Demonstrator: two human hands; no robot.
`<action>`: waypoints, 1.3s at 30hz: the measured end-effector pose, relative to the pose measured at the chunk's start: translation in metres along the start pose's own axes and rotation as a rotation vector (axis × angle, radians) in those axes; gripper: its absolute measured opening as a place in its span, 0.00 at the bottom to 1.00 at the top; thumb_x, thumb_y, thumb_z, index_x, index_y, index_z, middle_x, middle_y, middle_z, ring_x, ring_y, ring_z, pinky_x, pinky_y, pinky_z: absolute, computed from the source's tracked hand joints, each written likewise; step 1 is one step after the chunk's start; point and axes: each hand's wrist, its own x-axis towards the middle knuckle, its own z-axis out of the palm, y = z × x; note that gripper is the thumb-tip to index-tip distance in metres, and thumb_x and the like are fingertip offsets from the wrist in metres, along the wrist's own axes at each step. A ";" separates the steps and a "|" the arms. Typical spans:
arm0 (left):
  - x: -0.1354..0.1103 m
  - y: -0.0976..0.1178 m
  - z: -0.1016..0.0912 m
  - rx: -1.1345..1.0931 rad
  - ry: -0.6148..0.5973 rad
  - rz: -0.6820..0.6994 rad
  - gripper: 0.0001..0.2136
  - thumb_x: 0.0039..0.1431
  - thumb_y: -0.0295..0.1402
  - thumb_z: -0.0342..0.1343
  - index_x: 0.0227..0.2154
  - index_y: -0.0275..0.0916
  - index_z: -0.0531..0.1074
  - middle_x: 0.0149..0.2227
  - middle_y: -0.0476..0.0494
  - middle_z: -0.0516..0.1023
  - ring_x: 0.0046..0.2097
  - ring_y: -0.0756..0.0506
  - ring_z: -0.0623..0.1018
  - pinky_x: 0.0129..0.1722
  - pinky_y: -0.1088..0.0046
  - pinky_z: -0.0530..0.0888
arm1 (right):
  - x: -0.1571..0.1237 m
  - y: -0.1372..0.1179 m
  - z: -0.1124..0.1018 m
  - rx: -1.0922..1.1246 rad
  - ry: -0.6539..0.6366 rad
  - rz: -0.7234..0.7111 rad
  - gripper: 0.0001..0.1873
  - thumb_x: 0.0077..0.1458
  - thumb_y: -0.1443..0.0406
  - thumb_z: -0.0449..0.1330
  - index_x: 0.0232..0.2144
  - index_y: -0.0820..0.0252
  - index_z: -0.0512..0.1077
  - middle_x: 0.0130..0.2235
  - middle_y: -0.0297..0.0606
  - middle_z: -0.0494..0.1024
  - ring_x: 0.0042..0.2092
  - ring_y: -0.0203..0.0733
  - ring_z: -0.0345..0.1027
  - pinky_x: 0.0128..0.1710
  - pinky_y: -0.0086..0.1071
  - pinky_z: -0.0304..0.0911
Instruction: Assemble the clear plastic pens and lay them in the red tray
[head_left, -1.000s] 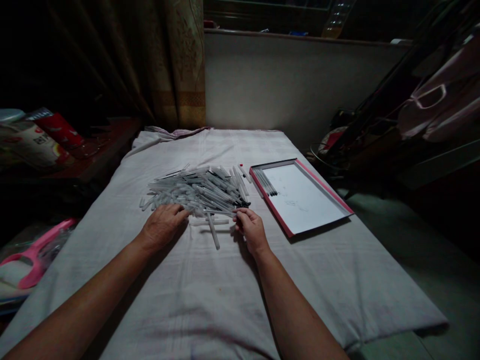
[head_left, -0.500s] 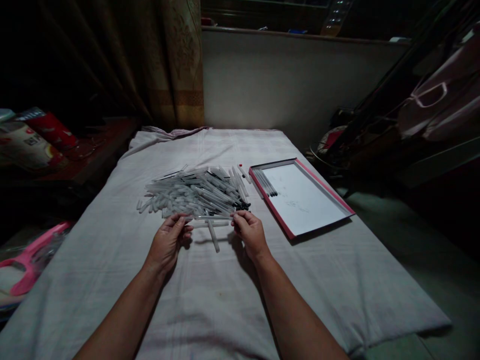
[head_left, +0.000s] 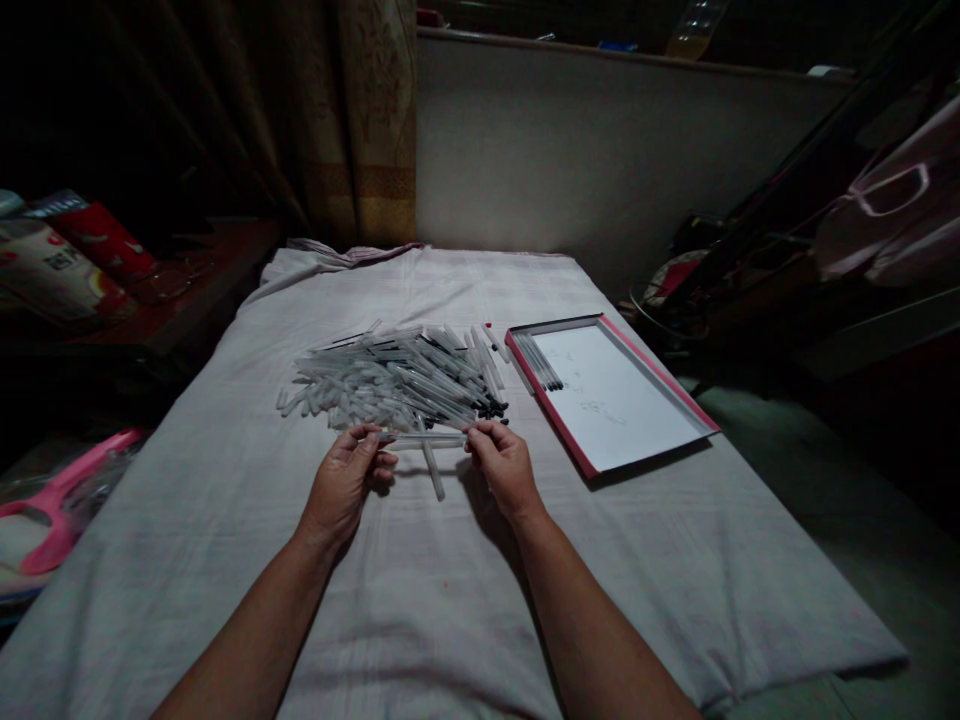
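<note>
Between my two hands a clear pen barrel point(head_left: 426, 436) is held level, just in front of a heap of clear pen parts point(head_left: 375, 375). My left hand point(head_left: 349, 475) pinches its left end between thumb and forefinger. The right end sits in the closed fingertips of my right hand point(head_left: 504, 462). Under the held barrel, a frosted pen tube point(head_left: 433, 470) lies on the cloth, pointing toward me. Several black caps point(head_left: 493, 409) are at the heap's right front. To the right is a shallow box lid point(head_left: 630, 440) with several assembled black-tipped pens point(head_left: 538, 362) along its left side.
A pale checked cloth point(head_left: 420, 620) covers the table. One red piece point(head_left: 488, 325) lies behind the heap. At the left edge are pink-handled scissors point(head_left: 56, 510) and, farther back, packages on a dark side table point(head_left: 217, 260). A wall point(head_left: 562, 150) stands behind.
The view has shifted slightly, so the things appear a little to the right. Both hands keep hold of the barrel, with hardly any movement.
</note>
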 end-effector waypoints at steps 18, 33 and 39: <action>-0.003 -0.007 0.000 0.126 -0.018 0.017 0.25 0.38 0.49 0.72 0.36 0.36 0.77 0.22 0.48 0.79 0.20 0.53 0.72 0.20 0.80 0.68 | -0.001 0.010 -0.015 -0.297 -0.446 -0.088 0.14 0.52 0.59 0.60 0.35 0.59 0.83 0.31 0.35 0.82 0.34 0.41 0.73 0.39 0.34 0.66; -0.002 -0.005 0.000 0.107 0.022 -0.017 0.26 0.32 0.49 0.74 0.32 0.36 0.77 0.26 0.48 0.79 0.28 0.47 0.80 0.30 0.73 0.78 | -0.010 0.009 -0.007 -0.356 -0.467 -0.180 0.15 0.57 0.61 0.56 0.31 0.58 0.82 0.27 0.33 0.78 0.31 0.40 0.70 0.34 0.31 0.63; 0.000 -0.004 0.002 0.090 -0.006 -0.024 0.27 0.35 0.49 0.73 0.35 0.36 0.76 0.25 0.48 0.79 0.28 0.48 0.79 0.29 0.75 0.78 | -0.011 0.011 -0.003 -0.403 -0.411 -0.199 0.14 0.57 0.61 0.56 0.34 0.58 0.82 0.29 0.35 0.80 0.34 0.43 0.73 0.36 0.33 0.65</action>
